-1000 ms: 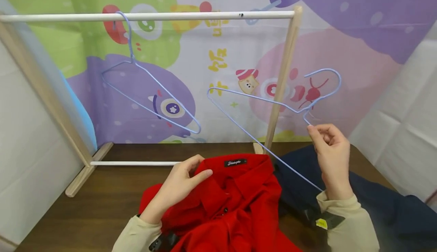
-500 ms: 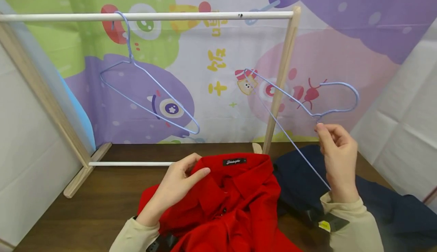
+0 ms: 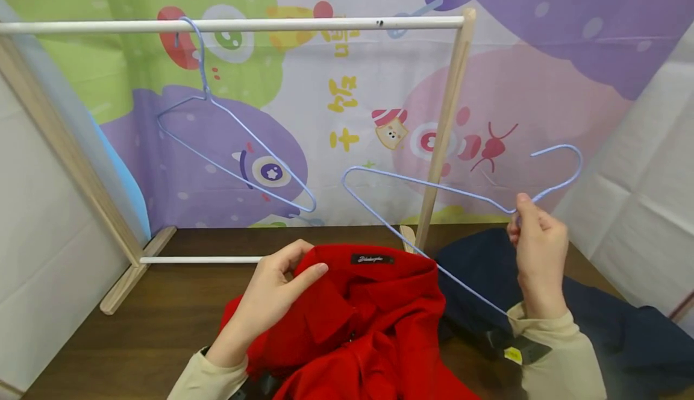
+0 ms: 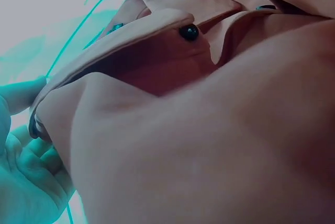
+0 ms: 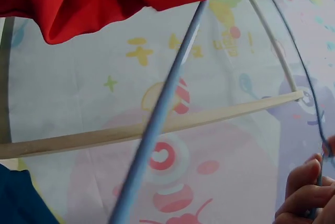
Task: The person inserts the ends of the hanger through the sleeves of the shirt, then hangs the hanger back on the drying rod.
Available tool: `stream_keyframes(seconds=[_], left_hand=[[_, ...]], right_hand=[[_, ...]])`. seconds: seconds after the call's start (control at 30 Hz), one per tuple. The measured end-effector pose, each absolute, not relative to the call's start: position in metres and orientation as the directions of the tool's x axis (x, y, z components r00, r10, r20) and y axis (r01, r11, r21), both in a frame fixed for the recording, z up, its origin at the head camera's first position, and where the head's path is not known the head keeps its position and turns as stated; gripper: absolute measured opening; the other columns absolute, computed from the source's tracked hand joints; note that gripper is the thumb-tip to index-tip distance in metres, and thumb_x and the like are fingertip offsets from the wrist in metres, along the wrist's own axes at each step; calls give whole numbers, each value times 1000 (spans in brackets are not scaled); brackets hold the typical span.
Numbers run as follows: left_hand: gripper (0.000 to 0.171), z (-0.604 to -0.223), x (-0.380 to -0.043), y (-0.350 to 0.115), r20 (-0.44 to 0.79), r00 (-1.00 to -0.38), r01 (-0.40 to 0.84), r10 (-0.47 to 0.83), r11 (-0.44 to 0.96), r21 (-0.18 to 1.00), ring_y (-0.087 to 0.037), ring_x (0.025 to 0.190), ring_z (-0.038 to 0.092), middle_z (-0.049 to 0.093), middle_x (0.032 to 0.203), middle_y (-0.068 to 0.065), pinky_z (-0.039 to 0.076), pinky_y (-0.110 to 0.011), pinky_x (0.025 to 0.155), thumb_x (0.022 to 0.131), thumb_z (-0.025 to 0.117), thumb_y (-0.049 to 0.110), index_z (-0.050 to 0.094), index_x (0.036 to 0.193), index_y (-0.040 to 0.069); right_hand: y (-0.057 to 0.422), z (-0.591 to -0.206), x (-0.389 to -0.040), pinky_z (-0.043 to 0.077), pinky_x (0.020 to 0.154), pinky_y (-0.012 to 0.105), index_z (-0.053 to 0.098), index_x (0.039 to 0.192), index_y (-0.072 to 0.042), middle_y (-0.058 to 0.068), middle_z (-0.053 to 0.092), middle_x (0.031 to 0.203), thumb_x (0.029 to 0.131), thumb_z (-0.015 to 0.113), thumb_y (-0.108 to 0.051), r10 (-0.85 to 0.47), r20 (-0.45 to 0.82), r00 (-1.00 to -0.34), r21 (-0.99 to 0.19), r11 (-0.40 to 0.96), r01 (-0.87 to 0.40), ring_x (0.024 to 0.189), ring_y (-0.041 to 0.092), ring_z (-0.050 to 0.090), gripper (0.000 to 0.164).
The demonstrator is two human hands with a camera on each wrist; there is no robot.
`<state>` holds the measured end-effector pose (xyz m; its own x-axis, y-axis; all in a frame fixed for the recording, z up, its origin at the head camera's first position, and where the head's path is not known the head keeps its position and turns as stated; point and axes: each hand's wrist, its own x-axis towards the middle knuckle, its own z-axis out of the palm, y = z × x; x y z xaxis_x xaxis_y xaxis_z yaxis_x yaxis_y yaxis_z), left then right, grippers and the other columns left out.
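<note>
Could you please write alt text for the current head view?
A person's left hand holds a red shirt by its collar, while the right hand holds a light-blue wire hanger at its neck. Behind, a second hanger hangs from the white rail of a rack; dark blue cloth lies at right.

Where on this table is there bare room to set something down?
The tabletop is bare between the rack's left foot and the left sleeve. It's crowded in the middle by the red shirt, and on the right by dark blue cloth.
</note>
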<state>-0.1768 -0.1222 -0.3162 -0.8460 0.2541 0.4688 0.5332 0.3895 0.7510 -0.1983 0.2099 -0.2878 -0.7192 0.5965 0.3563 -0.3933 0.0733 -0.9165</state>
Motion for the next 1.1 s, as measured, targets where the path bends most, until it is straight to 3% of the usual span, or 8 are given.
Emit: stream_keyframes(seconds=[0.1,0.2,0.33,0.5,0.67,0.93,1.1], left_hand=[[9,-316,-175,-122,474,-845,534,246,389,751,-2,43,26,34,56,5,25,-21,40,84,65,27,58,86,22],[9,-316,-175,-121,478,-847,531,233,396,749,-2,43,25,33,55,5,25,-21,40,83,66,27,58,86,23],[8,-317,-176,-120,474,-856,515,207,417,748,-2,45,26,32,55,5,26,-22,42,83,66,27,58,85,25],[9,-320,-178,-118,454,-867,497,206,422,758,-3,46,27,34,55,4,27,-21,43,84,65,30,58,86,25],[10,-322,-179,-116,435,-863,505,257,412,759,-2,46,28,41,59,5,29,-20,44,85,63,31,57,87,24],[9,-322,-177,-114,405,-860,505,310,400,765,-4,52,35,48,66,5,36,-21,52,88,58,32,57,90,23],[10,-323,-177,-114,415,-860,508,298,414,756,-3,51,32,47,66,6,35,-21,52,89,57,34,57,91,24]], right_hand=[[209,-284,-196,30,42,15,55,52,-3,-3,48,46,91,54,-16,593,356,-723,-880,-48,-473,39,7,39,41],[209,-278,-191,17,41,20,59,57,-2,0,51,47,92,49,-9,573,360,-737,-827,-169,-536,36,7,34,37],[211,-272,-181,9,48,26,59,62,2,4,52,51,94,47,-10,479,366,-798,-727,-388,-567,39,10,27,36],[214,-270,-170,8,50,26,55,72,6,6,45,53,95,47,-15,323,432,-842,-556,-639,-531,44,14,19,32],[209,-270,-165,11,49,24,51,83,10,10,40,58,97,41,-17,270,458,-847,-328,-834,-443,44,15,20,32],[186,-271,-167,20,56,29,52,83,10,8,30,57,99,34,-27,219,494,-842,-90,-950,-300,44,17,20,44],[164,-264,-175,21,56,28,48,70,6,5,24,55,100,27,-25,301,565,-768,-91,-902,-421,45,15,21,48]])
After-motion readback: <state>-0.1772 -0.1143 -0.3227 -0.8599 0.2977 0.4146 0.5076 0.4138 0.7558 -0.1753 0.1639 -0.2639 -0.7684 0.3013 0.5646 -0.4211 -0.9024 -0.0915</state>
